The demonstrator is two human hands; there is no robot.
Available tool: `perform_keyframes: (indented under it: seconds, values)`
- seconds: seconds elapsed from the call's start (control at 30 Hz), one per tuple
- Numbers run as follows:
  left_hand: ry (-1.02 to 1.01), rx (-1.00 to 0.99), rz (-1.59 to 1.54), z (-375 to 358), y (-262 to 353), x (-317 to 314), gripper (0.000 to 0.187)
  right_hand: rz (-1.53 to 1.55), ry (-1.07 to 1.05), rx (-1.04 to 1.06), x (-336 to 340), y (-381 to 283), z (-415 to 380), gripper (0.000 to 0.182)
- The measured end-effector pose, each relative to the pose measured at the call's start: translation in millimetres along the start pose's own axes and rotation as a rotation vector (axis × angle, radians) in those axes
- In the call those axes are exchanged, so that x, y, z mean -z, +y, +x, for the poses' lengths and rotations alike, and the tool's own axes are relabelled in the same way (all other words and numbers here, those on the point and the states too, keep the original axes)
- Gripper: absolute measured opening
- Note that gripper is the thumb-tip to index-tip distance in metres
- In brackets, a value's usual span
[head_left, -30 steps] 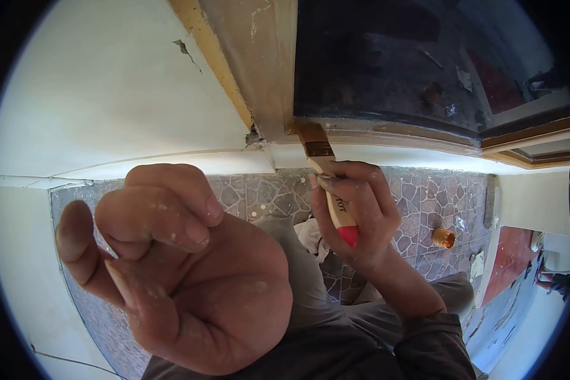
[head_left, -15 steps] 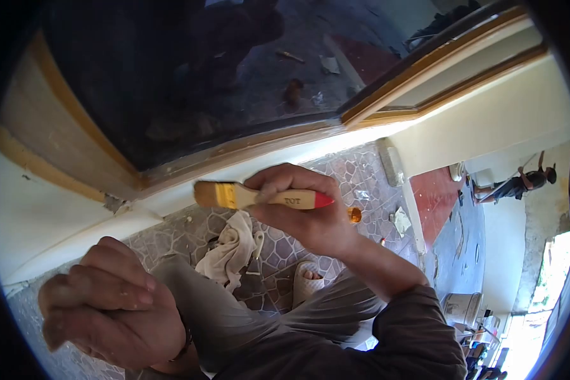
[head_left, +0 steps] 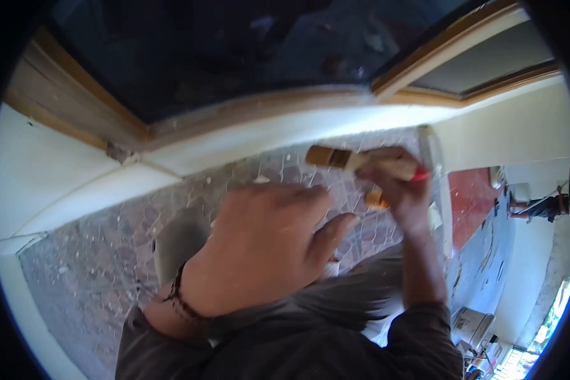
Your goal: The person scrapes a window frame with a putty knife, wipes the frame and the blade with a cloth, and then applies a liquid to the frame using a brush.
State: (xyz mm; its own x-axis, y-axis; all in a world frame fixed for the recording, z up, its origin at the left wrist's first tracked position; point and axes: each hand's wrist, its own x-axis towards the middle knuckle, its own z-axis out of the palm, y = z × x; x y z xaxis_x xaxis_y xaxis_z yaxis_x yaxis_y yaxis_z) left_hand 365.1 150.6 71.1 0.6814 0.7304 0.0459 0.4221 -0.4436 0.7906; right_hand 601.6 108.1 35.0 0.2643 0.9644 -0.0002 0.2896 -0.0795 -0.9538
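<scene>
A paintbrush (head_left: 386, 166) with a pale wooden handle, red tip and brown bristles is in my right hand (head_left: 404, 190). Its bristles point left, above the stone-patterned floor. Just below that hand an amber container (head_left: 377, 201) stands on the floor. My left hand (head_left: 266, 244) is in the middle, back toward me, with a dark bracelet at the wrist. Its fingers bend loosely and blur somewhat, while the thumb stands apart with nothing visible between. Above both hands runs the wooden window frame (head_left: 259, 106) with dark glass (head_left: 234, 69).
A white wall (head_left: 63, 168) lies at the left, under the frame. At the far right a person (head_left: 548, 206) stands beyond a red floor area (head_left: 468, 199). A bucket (head_left: 474, 326) stands at lower right. My knee (head_left: 180, 244) juts out on the left.
My left hand has moved right and up to the middle and now covers the floor where the cloth was. The brush in my right hand has moved right and up; the view has shifted.
</scene>
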Motion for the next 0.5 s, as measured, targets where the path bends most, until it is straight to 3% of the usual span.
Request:
perform_keyframes:
  seconds: [0.1, 0.23, 0.3, 0.33, 0.4, 0.5]
  values:
    - [-0.214, -0.23, 0.204, 3, -16, -42, 0.033, -0.021, -0.073, 0.015, 41, -2, 12, 0.012]
    - [-0.552, -0.102, 0.192, 18, -7, -56, 0.035, -0.12, -0.008, -0.046, 110, 28, 12, 0.011]
    - [-0.386, -0.182, 0.166, 24, -11, -65, 0.039, -0.148, 0.093, -0.119, 147, 72, 2, 0.013]
    - [-0.407, -0.194, 0.157, 27, -12, -69, 0.039, -0.151, 0.112, -0.137, 165, 101, -4, 0.013]
    - [-0.223, -0.288, 0.02, 33, -12, -76, 0.04, -0.508, 0.243, -0.253, 193, 156, -21, 0.016]
    - [-0.202, -0.097, -0.127, 40, 0, -81, 0.032, -0.523, 0.288, -0.32, 194, 210, -47, 0.018]
